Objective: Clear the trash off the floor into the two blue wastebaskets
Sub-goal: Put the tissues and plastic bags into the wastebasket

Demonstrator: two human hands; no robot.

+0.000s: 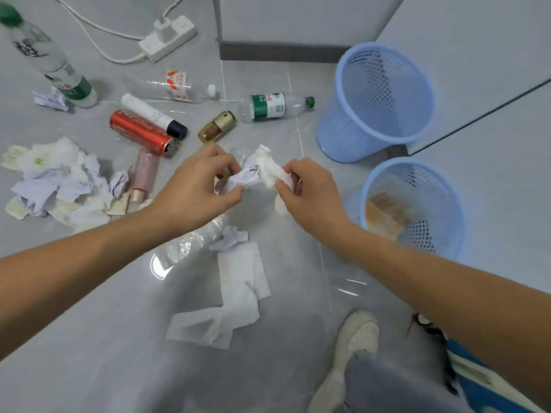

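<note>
My left hand [196, 189] pinches a crumpled printed paper ball [247, 180] above the floor. My right hand [310, 192] grips a white tissue wad [272, 171] that touches the paper ball. Two blue mesh wastebaskets stand at the right: the far one [378, 99] looks bare inside, the near one [414, 204] holds brownish scraps. A pile of crumpled paper and tissue [59, 183] lies at the left. Flat tissues [235, 296] lie below my hands, beside a clear crushed bottle [185, 248].
Scattered on the floor are a red can [140, 132], a white tube [152, 114], a gold bottle [216, 126], a pink bottle [144, 177] and plastic bottles [274, 107] [176, 87] [50, 58]. A power strip [167, 37] lies at the back. My shoe [354, 341] is at the bottom right.
</note>
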